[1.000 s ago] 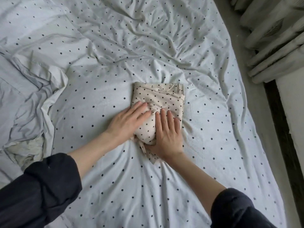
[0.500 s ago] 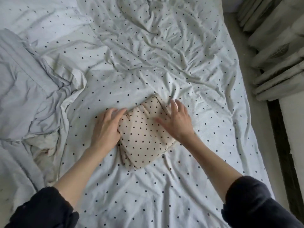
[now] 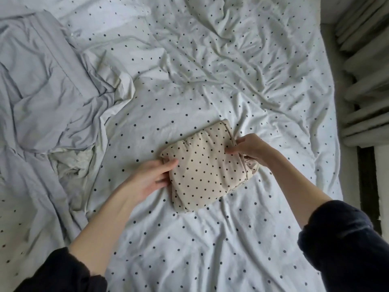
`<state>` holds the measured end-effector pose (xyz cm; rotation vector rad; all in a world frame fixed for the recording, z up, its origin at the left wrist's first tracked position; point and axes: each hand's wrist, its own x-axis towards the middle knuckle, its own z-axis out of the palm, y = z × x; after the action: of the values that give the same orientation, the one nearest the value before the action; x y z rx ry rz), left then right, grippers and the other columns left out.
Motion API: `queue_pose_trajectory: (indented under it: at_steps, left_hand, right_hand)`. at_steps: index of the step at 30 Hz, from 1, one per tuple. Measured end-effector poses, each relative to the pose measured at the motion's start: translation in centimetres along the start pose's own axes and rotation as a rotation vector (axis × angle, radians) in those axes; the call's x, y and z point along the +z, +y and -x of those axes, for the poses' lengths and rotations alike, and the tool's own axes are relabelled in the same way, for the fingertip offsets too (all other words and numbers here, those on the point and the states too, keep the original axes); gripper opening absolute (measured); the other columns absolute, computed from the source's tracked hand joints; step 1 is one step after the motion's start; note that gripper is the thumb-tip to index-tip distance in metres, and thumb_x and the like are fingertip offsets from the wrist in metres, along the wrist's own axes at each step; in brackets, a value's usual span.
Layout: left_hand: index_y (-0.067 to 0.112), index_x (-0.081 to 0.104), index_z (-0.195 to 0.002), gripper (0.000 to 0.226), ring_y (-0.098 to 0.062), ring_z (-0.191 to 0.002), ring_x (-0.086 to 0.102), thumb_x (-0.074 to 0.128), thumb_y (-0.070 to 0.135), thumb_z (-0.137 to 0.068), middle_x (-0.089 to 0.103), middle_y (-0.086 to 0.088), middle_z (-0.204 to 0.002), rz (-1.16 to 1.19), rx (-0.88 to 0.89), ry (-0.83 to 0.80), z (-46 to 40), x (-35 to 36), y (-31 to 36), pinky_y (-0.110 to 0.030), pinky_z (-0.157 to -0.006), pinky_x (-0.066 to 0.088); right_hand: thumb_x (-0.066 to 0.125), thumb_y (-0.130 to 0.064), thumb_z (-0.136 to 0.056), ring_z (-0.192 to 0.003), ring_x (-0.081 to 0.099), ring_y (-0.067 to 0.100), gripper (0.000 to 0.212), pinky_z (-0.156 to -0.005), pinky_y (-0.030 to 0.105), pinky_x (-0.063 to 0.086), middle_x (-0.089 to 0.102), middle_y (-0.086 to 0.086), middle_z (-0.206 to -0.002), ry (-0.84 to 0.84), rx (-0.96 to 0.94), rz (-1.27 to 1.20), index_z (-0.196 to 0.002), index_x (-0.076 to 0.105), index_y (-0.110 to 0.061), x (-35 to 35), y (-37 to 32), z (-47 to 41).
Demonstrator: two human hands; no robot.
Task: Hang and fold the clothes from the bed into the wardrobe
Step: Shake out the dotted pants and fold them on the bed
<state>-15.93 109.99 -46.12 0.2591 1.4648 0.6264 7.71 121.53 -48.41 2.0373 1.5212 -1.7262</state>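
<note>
Left fingers point(image 3: 166, 174): curled round the left edge of the folded garment point(image 3: 205, 167), thumb on top, remaining fingers tucked beneath that edge
Right fingers point(image 3: 232, 151): bent and pinching the right edge of the folded garment, thumb tip on the upper face; the other fingertips are hidden behind the hand, apparently under the fold
Left hand point(image 3: 150, 178): palm turned inward toward the bundle, wrist low over the sheet
Right hand point(image 3: 251, 150): knuckles up, directly against the bundle's right side
Folded garment: beige with dark dots, a compact rectangular bundle between both sets of fingers, tilted, resting on the bed sheet point(image 3: 210, 85)
Bed sheet: white with dark dots, creased, beneath and all around the fingers
Grey bedding point(image 3: 46, 98): rumpled, well to the left of the left fingers
Sleeves: dark, pushed up both forearms, nearest the camera
Curtain point(image 3: 366, 81): pale pleats, far right of the right fingers
</note>
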Motion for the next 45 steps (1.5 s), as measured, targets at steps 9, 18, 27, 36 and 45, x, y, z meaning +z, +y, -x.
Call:
queue_pose_trajectory:
  at_steps: [9,18,27,36,45]
  left_hand:
    - [0.015,0.065,-0.101,0.041,-0.018,-0.096,0.063,0.077,0.022,-0.063,0.07,-0.003,-0.101,-0.045,-0.105,-0.011,-0.8,1.8,2.3,-0.037,-0.085,0.049]
    - [0.017,0.061,-0.116,0.088,-0.022,-0.107,0.06,0.093,0.038,-0.037,0.067,-0.002,-0.113,-0.202,-0.07,0.083,-1.6,3.5,0.5,-0.046,-0.101,0.042]
    - [0.01,0.059,-0.115,0.068,-0.024,-0.106,0.06,0.089,0.021,-0.055,0.065,-0.008,-0.113,-0.271,-0.118,0.158,-3.6,3.3,1.1,-0.044,-0.098,0.045]
    - [0.008,0.064,-0.105,0.041,-0.024,-0.099,0.062,0.081,0.01,-0.068,0.068,-0.01,-0.104,-0.284,-0.027,0.1,-1.5,3.7,1.2,-0.043,-0.093,0.047]
    - [0.004,0.065,-0.09,0.014,-0.024,-0.078,0.061,0.069,0.0,-0.077,0.067,-0.012,-0.085,-0.475,0.125,-0.225,5.3,9.0,2.9,-0.034,-0.07,0.048]
  right_hand:
    - [0.077,-0.008,-0.073,-0.049,0.044,0.009,0.016,-0.049,0.018,0.036,0.055,0.0,-0.056,-0.051,0.082,-0.209,-0.067,0.062,-0.01,-1.0,1.9,1.1]
    - [0.076,-0.012,-0.075,-0.048,0.048,0.007,0.014,-0.043,0.017,0.038,0.059,-0.004,-0.059,-0.127,0.254,-0.408,-0.074,0.063,-0.014,-2.8,6.0,2.7]
    - [0.068,-0.007,-0.083,-0.084,0.065,0.019,0.017,-0.089,0.034,0.053,0.07,0.01,-0.101,-0.21,0.1,-0.507,-0.1,0.067,-0.004,-3.0,6.6,1.8]
    - [0.062,-0.004,-0.086,-0.076,0.066,0.021,0.007,-0.072,0.031,0.058,0.069,0.009,-0.088,-0.173,0.115,-0.691,-0.092,0.066,-0.006,-3.3,8.6,6.1]
    - [0.058,-0.006,-0.091,-0.052,0.064,0.011,0.007,-0.041,0.018,0.047,0.063,0.007,-0.076,0.137,0.072,-0.9,-0.084,0.059,-0.007,-2.9,11.6,22.5]
